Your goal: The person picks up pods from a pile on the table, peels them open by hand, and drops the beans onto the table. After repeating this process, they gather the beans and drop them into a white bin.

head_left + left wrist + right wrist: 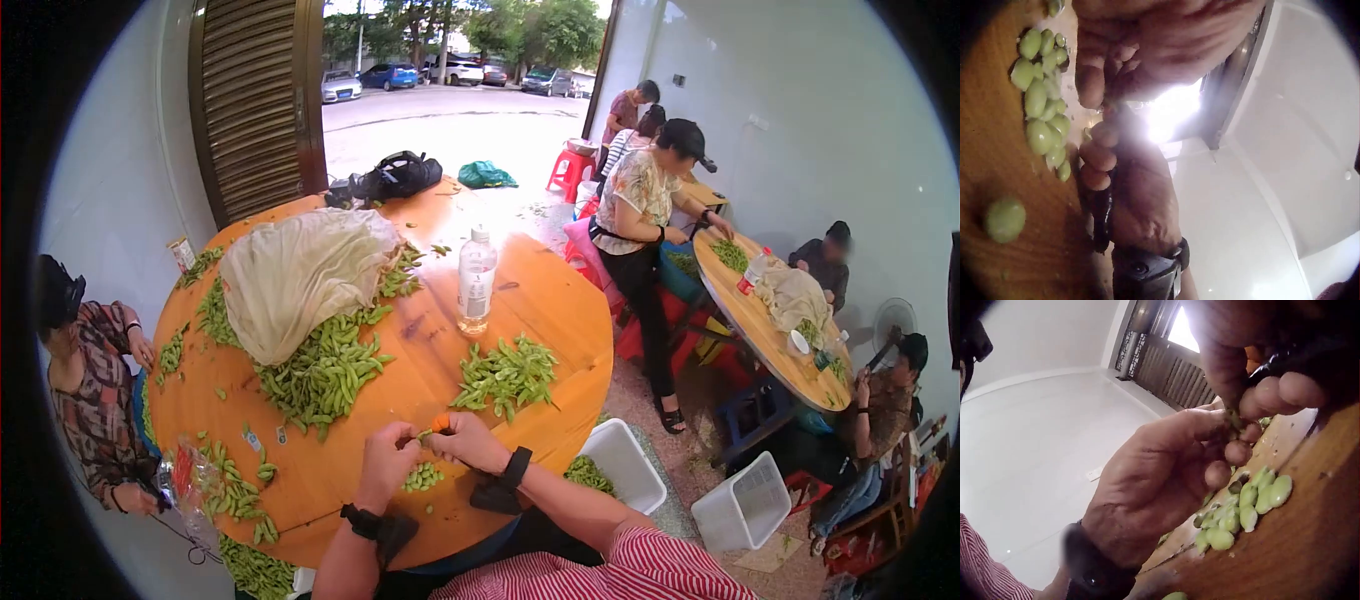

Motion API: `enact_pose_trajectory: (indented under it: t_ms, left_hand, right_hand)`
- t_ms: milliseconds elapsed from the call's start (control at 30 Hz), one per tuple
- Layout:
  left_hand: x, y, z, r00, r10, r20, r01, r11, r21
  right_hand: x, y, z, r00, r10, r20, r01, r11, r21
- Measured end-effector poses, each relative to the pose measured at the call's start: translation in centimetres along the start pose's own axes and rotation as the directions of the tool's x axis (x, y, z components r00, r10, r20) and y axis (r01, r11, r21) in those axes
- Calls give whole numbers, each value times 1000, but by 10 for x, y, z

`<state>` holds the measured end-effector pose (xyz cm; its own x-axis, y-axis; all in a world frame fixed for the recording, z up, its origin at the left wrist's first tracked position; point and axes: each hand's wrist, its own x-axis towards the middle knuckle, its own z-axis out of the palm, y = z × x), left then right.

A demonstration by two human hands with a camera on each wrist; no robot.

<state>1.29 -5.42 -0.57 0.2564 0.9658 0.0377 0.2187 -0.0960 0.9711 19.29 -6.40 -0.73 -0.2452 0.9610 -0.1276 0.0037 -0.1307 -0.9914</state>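
My left hand [390, 465] and right hand [472, 443] meet above the table's near edge, with a small green pod [425, 434] pinched between their fingertips. In the right wrist view the pod [1234, 420] is mostly covered by fingers. An orange item [441, 423] shows at my right hand's fingers; a dark, slim object [1102, 215] lies along that hand's curled fingers in the left wrist view. Shelled green beans [422, 477] lie on the wood just below the hands; in the left wrist view one bean [1005, 219] sits apart from the pile [1038, 100].
Beyond my hands are a pod heap [508, 377], a bottle [477, 285] and a larger heap [325, 375] under a cloth sack [300, 270]. A plastic bag [190, 480] lies left. White bins [635, 460] stand right on the floor. A person [95, 400] sits left; others work at another table [770, 330].
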Motion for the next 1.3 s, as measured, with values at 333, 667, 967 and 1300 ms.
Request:
enact_pose_trajectory:
  t_ms: [333, 667, 967, 1300]
  left_hand:
    - [-4, 7, -6, 982, 111, -154, -98, 991, 87]
    - [-10, 15, -8, 997, 72, -12, -71, 994, 84]
    - [-20, 30, -8, 997, 44, 65, -53, 990, 131]
    - [45, 25, -39, 937, 318, -142, -134, 705, 696]
  right_hand:
    - [7, -6, -12, 992, 121, 23, -123, 983, 138]
    - [7, -24, -60, 917, -316, -243, 38, 675, -737]
    - [15, -45, -79, 794, -540, -280, 108, 578, -809]
    - [50, -76, -8, 940, -339, -30, 335, 906, 258]
